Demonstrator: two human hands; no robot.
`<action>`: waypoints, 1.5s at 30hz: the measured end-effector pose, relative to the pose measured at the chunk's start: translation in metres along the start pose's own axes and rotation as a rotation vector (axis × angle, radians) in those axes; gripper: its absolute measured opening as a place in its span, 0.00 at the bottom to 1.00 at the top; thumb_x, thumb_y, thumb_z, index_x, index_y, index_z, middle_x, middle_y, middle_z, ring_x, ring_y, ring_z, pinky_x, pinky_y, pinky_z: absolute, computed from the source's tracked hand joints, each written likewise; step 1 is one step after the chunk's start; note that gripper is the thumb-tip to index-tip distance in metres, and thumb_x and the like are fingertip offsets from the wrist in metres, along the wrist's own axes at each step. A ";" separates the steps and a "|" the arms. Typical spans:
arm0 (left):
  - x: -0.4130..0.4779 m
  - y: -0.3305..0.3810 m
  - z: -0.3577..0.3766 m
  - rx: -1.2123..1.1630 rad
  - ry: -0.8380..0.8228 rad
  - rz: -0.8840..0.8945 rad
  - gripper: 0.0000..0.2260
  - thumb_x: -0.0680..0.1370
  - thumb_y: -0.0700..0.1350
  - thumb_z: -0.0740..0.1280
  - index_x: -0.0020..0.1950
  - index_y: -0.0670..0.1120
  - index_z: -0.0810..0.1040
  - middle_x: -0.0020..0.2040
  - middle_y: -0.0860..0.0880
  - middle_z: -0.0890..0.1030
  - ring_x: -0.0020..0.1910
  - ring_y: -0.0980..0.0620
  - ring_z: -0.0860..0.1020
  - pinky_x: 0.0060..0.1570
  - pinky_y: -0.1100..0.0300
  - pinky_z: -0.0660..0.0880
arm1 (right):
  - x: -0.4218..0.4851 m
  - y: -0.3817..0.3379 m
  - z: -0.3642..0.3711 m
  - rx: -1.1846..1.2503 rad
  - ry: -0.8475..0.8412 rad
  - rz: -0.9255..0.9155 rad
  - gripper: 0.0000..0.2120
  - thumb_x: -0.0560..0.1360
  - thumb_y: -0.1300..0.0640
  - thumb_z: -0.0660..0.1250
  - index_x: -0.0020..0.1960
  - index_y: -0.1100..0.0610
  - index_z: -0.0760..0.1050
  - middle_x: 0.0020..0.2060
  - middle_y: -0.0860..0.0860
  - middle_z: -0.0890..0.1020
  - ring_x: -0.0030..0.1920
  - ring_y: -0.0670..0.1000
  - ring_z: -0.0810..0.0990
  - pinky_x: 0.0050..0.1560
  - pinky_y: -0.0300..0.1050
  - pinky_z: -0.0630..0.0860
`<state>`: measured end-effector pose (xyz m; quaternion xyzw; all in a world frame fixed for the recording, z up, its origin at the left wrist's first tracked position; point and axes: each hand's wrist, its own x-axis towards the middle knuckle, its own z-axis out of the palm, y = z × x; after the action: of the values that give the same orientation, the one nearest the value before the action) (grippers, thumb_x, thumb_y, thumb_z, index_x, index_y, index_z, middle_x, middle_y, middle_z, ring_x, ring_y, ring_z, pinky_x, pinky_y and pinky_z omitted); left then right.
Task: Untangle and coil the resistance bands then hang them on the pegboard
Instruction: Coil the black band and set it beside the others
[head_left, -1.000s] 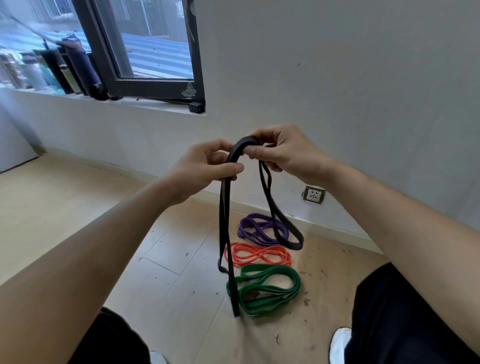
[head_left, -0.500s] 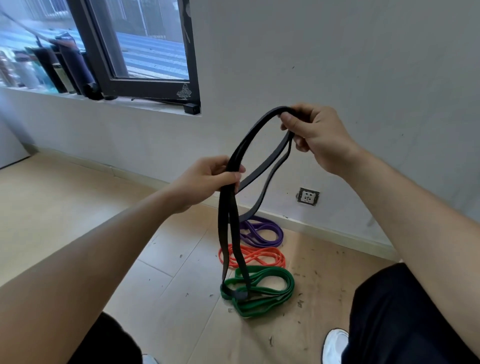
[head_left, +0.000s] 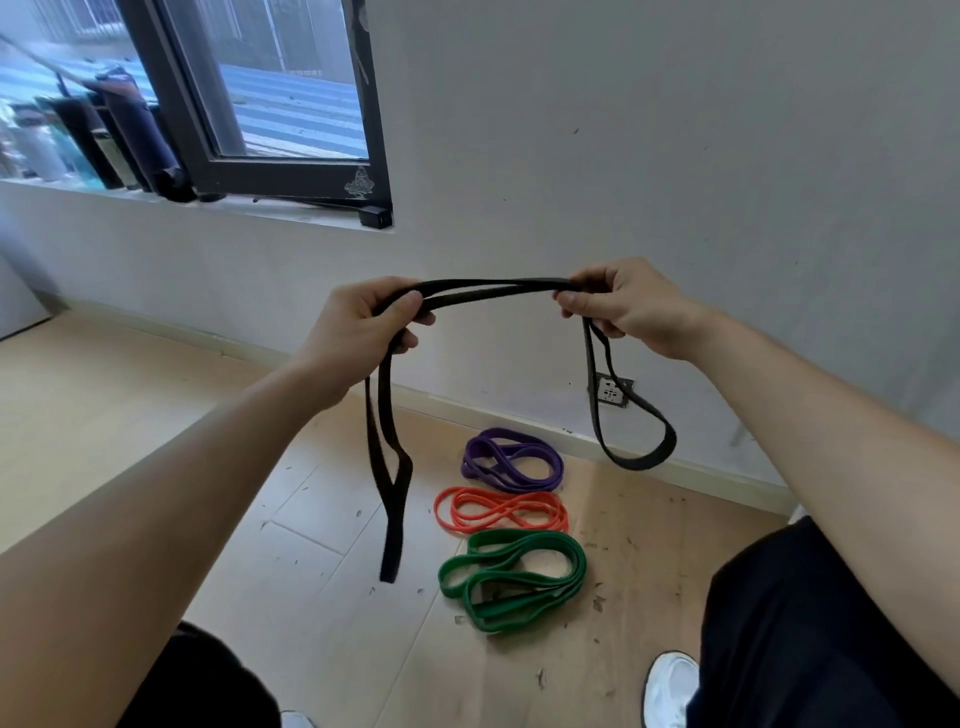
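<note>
Black band (head_left: 493, 291) held above purple band (head_left: 483, 448), orange band (head_left: 498, 512), green band (head_left: 574, 558)

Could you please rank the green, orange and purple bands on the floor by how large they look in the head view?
1. Green band: largest, though it also lies nearest the camera.
2. Orange band and purple band: too alike to rank; orange spreads wider, purple is farther off.
</note>
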<state>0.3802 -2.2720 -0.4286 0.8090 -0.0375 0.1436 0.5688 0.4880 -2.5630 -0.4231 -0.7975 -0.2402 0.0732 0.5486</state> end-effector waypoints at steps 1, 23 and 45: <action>-0.001 0.001 -0.001 0.006 -0.024 -0.030 0.10 0.85 0.42 0.62 0.60 0.52 0.82 0.46 0.48 0.87 0.37 0.53 0.81 0.46 0.58 0.81 | 0.002 -0.001 -0.001 0.028 0.026 -0.028 0.04 0.79 0.60 0.70 0.52 0.61 0.81 0.38 0.52 0.81 0.28 0.46 0.65 0.26 0.37 0.60; -0.009 0.016 0.002 -0.027 -0.171 0.025 0.11 0.79 0.42 0.71 0.60 0.50 0.85 0.39 0.50 0.81 0.37 0.52 0.76 0.41 0.60 0.76 | -0.004 0.018 0.055 -0.525 -0.589 0.178 0.03 0.76 0.56 0.74 0.49 0.53 0.83 0.49 0.54 0.86 0.52 0.52 0.83 0.62 0.52 0.77; -0.013 0.009 0.004 0.218 -0.378 -0.054 0.09 0.76 0.45 0.75 0.56 0.49 0.83 0.45 0.43 0.85 0.42 0.51 0.84 0.50 0.56 0.81 | -0.017 -0.045 0.070 -0.305 -0.306 -0.198 0.08 0.81 0.57 0.68 0.58 0.57 0.80 0.48 0.55 0.85 0.49 0.55 0.83 0.46 0.46 0.79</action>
<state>0.3667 -2.2805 -0.4256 0.8790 -0.1062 -0.0227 0.4642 0.4330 -2.4993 -0.4123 -0.8233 -0.4060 0.1018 0.3834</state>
